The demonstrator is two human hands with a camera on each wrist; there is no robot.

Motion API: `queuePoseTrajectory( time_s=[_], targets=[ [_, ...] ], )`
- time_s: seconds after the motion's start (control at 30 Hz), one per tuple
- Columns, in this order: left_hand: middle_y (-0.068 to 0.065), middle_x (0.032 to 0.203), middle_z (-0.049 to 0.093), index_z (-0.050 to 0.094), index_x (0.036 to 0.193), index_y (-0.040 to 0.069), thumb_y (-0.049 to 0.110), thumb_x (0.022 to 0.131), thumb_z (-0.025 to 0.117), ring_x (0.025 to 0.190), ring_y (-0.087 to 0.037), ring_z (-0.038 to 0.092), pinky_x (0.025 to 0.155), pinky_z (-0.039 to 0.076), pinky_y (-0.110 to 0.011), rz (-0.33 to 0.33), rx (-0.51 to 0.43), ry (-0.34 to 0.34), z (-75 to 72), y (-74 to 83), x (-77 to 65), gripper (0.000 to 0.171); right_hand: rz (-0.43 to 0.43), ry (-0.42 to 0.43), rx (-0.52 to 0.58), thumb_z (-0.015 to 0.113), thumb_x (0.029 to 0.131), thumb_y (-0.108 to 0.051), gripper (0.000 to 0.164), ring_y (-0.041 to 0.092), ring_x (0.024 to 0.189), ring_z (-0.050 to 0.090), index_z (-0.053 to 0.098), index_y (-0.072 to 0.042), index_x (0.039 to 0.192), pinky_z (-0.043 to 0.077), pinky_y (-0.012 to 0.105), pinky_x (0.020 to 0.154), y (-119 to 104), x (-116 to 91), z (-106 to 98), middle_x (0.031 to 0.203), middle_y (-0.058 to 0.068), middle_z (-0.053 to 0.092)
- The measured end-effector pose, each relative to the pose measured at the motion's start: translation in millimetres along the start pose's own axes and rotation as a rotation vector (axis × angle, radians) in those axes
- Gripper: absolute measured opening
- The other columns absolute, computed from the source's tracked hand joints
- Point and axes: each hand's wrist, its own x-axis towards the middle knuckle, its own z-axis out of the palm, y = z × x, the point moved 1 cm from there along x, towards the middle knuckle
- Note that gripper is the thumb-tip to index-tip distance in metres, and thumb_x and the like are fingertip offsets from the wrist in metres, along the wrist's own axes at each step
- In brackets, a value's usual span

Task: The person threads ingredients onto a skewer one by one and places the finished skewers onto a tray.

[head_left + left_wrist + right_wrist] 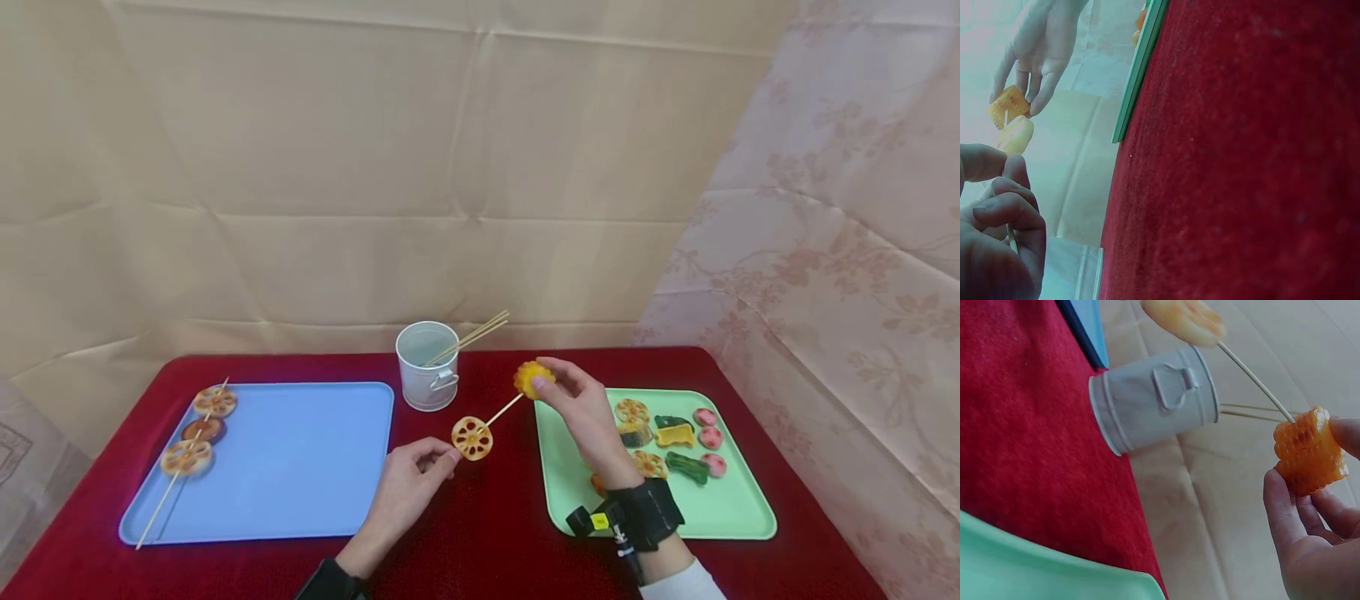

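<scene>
My left hand [408, 483] grips a thin wooden skewer [504, 410] just below a lotus root slice [472, 438] threaded on it. In the left wrist view the skewer's lower end sticks out beneath the curled fingers. My right hand [588, 412] pinches a yellow piece of corn on the cob [533, 379] between thumb and fingers. The skewer's upper end meets the corn's side, as the right wrist view shows, with a bare stretch of stick between corn and lotus root. Both hands are raised over the red cloth.
A blue tray [300, 467] at left carries a finished-looking skewer of lotus root [215, 402] and a brown slice [203, 430]. Behind the hands stands a white metal bucket [426, 383] with several sticks. The green tray [570, 492] at right bears several food pieces, including green peppers [687, 468].
</scene>
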Motion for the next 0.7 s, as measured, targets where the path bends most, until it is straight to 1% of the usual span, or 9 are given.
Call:
queuePoseTrajectory(
  time_s=[0.13, 0.27, 0.37, 0.6, 0.7],
  targets=[
    [0.002, 0.071, 0.067, 0.077, 0.09, 0.007, 0.016, 0.095, 0.074, 0.058, -0.009, 0.053, 0.054, 0.037, -0.023, -0.017, -0.011, -0.003, -0.6, -0.1, 0.5, 0.011, 0.019, -0.032, 0.018, 0.073, 0.098, -0.031, 0.047, 0.024, 0.112, 0.065, 0.062, -0.009, 0.137, 0.054, 0.033, 0.095, 3, -2, 9, 0.127, 0.013, 0.065],
    [0.001, 0.072, 0.068, 0.078, 0.092, 0.006, 0.019, 0.095, 0.074, 0.06, -0.011, 0.055, 0.055, 0.039, -0.023, -0.041, -0.025, -0.007, -0.9, 0.1, 0.8, 0.013, 0.035, -0.051, 0.044, 0.074, 0.097, -0.025, 0.044, 0.022, 0.109, 0.067, 0.062, -0.006, 0.135, 0.054, 0.037, 0.097, 6, -3, 18, 0.125, 0.014, 0.067],
    [0.0, 0.073, 0.069, 0.078, 0.093, 0.006, 0.019, 0.094, 0.074, 0.06, -0.011, 0.055, 0.055, 0.04, -0.024, -0.053, -0.028, -0.008, -0.9, 0.6, 0.9, 0.014, 0.044, -0.053, 0.04, 0.074, 0.097, -0.024, 0.043, 0.021, 0.107, 0.068, 0.063, -0.005, 0.134, 0.054, 0.039, 0.097, 6, -5, 23, 0.123, 0.014, 0.068],
    [0.001, 0.074, 0.069, 0.078, 0.093, 0.006, 0.017, 0.093, 0.075, 0.061, -0.011, 0.056, 0.055, 0.04, -0.023, -0.062, -0.032, 0.007, -0.9, 0.5, 1.3, 0.011, 0.053, -0.075, 0.014, 0.076, 0.096, -0.027, 0.046, 0.022, 0.107, 0.069, 0.063, -0.003, 0.133, 0.054, 0.028, 0.091, 6, -8, 33, 0.121, 0.014, 0.069],
    [0.001, 0.074, 0.069, 0.077, 0.093, 0.006, 0.017, 0.094, 0.074, 0.062, -0.011, 0.057, 0.056, 0.041, -0.023, -0.06, -0.03, 0.008, -1.0, -0.3, 1.4, 0.012, 0.061, -0.083, 0.006, 0.077, 0.095, -0.029, 0.047, 0.023, 0.105, 0.07, 0.063, -0.004, 0.133, 0.054, 0.029, 0.09, 8, -8, 35, 0.119, 0.013, 0.07]
  ],
)
